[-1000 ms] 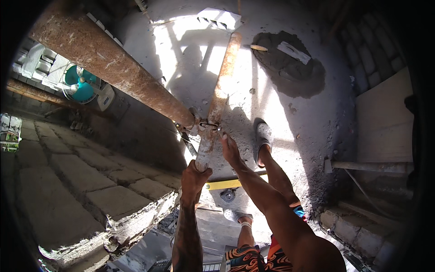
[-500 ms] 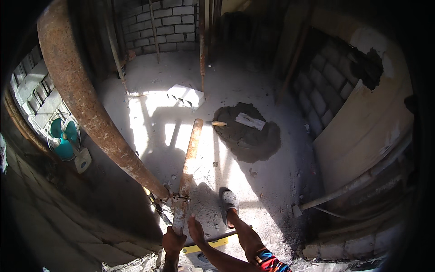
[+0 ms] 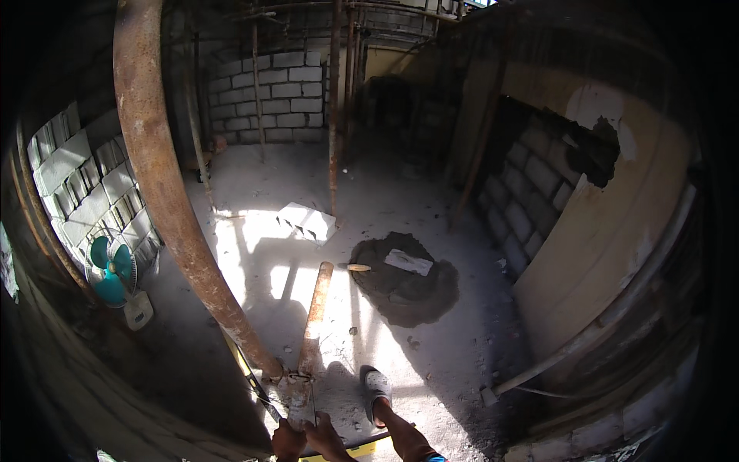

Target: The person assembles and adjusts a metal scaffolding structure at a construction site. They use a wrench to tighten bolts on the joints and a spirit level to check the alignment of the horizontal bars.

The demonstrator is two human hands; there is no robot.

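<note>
Both hands at 6 o'clock, bottom edge: left hand (image 3: 287, 442) and right hand (image 3: 326, 437) wrapped side by side around the lower end of a flat metal piece (image 3: 300, 400) at the joint where two rusty pipes meet. Grip looks closed, but whether the fingers fully clamp it I cannot tell; half the hands are cut off by the frame. Short rusty pipe (image 3: 315, 316) runs from the joint toward 12; long rusty pipe (image 3: 165, 192) sweeps up to 11. Sandalled foot (image 3: 376, 389) just right of the joint at 5. Risks as I judge them: dusty concrete floor (image 3: 462, 339), foot could slip under load; long pipe could swing if the joint lets go. Containers: none seen; wet mortar heap (image 3: 404, 285) lies loose on the floor at 1 o'clock, trowel (image 3: 400, 262) lying in it. Teal fan (image 3: 112, 271) at 9.
</note>
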